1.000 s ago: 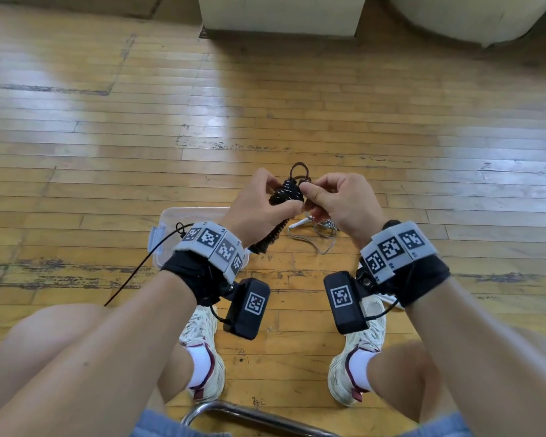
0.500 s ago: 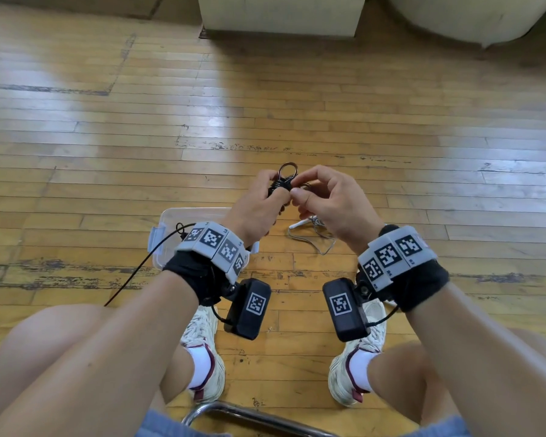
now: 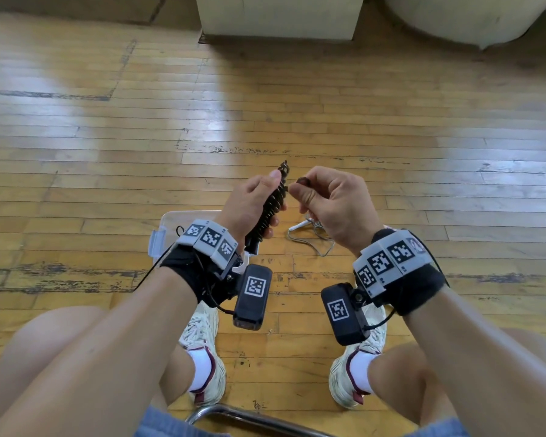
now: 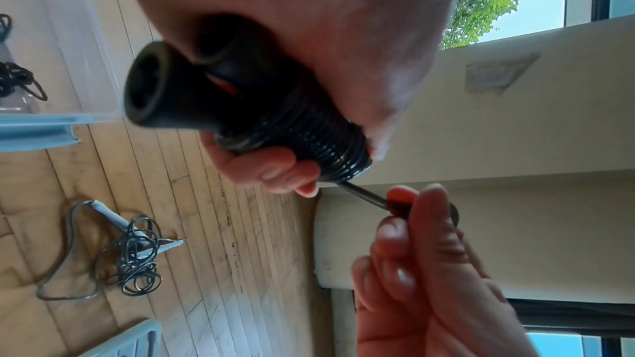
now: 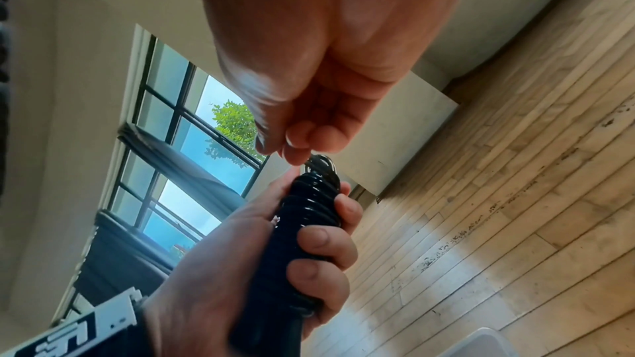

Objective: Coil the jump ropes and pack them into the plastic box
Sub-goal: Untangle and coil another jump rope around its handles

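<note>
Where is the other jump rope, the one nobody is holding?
In the head view the loose jump rope lies in a tangle on the wooden floor, just right of the plastic box and under the right hand.

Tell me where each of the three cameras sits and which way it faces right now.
Head: on the head, looking down at the left hand, right hand, black jump rope, plastic box; forearms, knees, shoes show.
Left wrist: along the left palm at the handle ends; a second, tangled rope on the floor.
Right wrist: along the right hand toward a window.
All three share the wound rope.
</note>
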Demonstrator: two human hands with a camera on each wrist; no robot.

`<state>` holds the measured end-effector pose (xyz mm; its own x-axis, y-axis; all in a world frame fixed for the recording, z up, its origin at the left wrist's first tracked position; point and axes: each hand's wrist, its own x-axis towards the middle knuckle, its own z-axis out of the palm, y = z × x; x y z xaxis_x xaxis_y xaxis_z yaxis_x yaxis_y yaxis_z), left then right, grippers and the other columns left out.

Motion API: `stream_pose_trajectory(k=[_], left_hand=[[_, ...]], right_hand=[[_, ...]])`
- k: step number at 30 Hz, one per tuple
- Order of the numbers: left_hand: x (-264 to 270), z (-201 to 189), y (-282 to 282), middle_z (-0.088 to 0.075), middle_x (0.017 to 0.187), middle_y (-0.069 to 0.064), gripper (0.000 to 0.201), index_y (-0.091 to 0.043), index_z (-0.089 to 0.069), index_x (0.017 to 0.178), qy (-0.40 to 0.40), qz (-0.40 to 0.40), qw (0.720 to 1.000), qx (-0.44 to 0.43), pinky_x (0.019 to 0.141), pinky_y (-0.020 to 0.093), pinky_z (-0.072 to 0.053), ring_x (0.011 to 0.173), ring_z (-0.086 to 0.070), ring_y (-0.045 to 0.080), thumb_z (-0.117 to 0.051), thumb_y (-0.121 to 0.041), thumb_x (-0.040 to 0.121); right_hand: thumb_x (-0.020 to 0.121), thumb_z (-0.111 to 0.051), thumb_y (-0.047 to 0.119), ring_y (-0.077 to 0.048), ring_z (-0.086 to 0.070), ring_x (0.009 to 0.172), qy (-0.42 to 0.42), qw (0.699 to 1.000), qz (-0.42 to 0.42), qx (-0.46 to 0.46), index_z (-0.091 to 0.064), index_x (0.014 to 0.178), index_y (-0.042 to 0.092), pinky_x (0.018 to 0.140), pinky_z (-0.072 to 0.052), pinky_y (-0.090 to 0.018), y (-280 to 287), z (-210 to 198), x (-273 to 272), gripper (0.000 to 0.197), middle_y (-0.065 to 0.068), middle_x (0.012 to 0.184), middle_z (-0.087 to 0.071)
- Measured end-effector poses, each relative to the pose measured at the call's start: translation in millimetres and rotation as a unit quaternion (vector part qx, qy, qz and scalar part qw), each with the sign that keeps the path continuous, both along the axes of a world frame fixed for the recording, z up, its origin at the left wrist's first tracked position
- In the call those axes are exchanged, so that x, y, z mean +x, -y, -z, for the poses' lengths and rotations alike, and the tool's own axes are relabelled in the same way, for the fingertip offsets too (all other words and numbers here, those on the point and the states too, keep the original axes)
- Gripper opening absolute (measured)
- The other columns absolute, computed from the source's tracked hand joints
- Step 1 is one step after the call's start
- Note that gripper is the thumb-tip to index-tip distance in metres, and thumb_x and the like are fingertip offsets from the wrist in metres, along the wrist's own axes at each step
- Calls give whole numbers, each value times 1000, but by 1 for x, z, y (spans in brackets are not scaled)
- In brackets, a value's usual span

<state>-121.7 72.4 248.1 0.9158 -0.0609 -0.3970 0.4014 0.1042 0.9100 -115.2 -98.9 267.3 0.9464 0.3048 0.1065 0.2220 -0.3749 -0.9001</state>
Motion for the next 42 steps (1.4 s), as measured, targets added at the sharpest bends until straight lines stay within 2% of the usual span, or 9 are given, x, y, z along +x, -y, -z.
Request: stream_pose_trajectory(k=[3, 6, 10, 17, 22, 27, 30, 35, 42], left_hand=[[0, 2, 4, -64, 82, 9, 32, -10, -58, 106, 14, 12, 999, 27, 47, 27, -44, 55, -55, 19, -51, -41, 103], [-3, 4, 7, -63, 84, 10, 29, -11, -57, 116, 21, 14, 999, 34, 48, 29, -44, 55, -55, 20, -49, -36, 104], [-5, 2, 10, -60, 87, 14, 35, -2, -55, 122, 11, 1, 1000, -3, 47, 29, -42, 53, -54, 21, -46, -31, 106], [-8, -3, 16, -61, 84, 12, 45, 7, -50, 124, -13, -20, 999, -47, 46, 28, -41, 54, -53, 22, -48, -34, 105], [-6, -6, 21, -60, 80, 8, 53, 7, -51, 125, -29, -8, 998, -59, 46, 28, -40, 54, -52, 20, -39, -41, 107], [-4, -4, 23, -59, 87, 12, 51, 3, -50, 129, -55, -3, 997, -62, 46, 29, -40, 54, -52, 17, -41, -40, 103], [-4, -1, 24, -59, 94, 17, 50, 0, -51, 128, -47, -13, 998, -47, 47, 30, -40, 54, -52, 19, -45, -39, 98], [-3, 0, 23, -60, 87, 14, 41, -3, -51, 119, -27, -55, 998, 6, 45, 29, -40, 53, -52, 21, -44, -40, 101], [-4, -2, 15, -56, 86, 12, 24, -14, -46, 105, -28, -89, 995, 26, 46, 29, -42, 54, -53, 18, -35, -34, 106]], right_hand=[[93, -71, 25, -12, -56, 59, 53, 998, 20, -31, -69, 80, 14, 55, -48, -28, 4, 6, 2, 17, 5, 68, -63], [90, -73, 25, -16, -62, 79, 79, 996, 25, -38, -73, 82, 18, 69, -53, -29, 7, 9, 6, 11, 4, 88, -66], [95, -67, 23, -18, -70, 90, -32, 997, 40, 58, -76, 96, 18, 83, -57, -30, 11, 6, 10, 10, 1, 92, -76], [97, -65, 19, -15, -72, 78, -52, 990, 108, 77, -60, 110, 19, 72, -56, -26, 5, 9, 13, 14, -2, 80, -75], [96, -67, 15, -17, -70, 73, -43, 993, 101, 53, -72, 107, 16, 68, -56, -28, 2, 8, 15, 12, -3, 80, -74], [100, -61, 14, -13, -67, 66, -18, 995, 99, 25, -65, 118, 14, 66, -61, -40, -8, 10, 9, 19, -4, 84, -70], [98, -64, 14, -19, -69, 65, 25, 994, 103, 10, -62, 107, 15, 63, -60, -44, -15, 12, 8, 10, -6, 81, -70], [96, -67, 15, -11, -71, 80, 66, 991, 114, -21, -74, 113, 11, 74, -61, -35, -26, 18, 7, 19, 0, 95, -74], [98, -62, 9, -17, -60, 108, 82, 989, 24, -123, -59, 137, 6, 98, -49, -29, -33, 14, 6, 40, -6, 117, -68]])
